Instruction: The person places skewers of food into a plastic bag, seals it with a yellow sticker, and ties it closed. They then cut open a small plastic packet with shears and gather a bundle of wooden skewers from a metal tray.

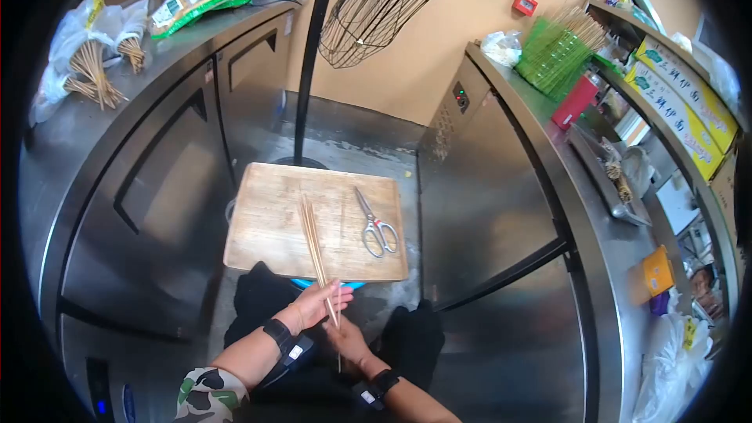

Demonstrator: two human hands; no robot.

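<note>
A slim bunch of bamboo skewers (312, 244) slants from the wooden cutting board (266, 219) down to my hands, its far ends over the board. My left hand (312, 307) holds the bunch across the palm, fingers partly stretched out to the right. Just below it, my right hand (349, 342) is closed around the near part of the skewers, and one thin stick pokes out beneath. To the right on the board lies a pair of scissors (373, 224), handles towards me. The right fingertips are partly hidden.
Steel counters (168, 63) flank me on both sides. Bagged skewers (92, 70) lie on the left one; a green basket of skewers (552, 55) and a red bottle (576, 100) stand on the right. A fan (384, 12) on a black pole rises behind the board.
</note>
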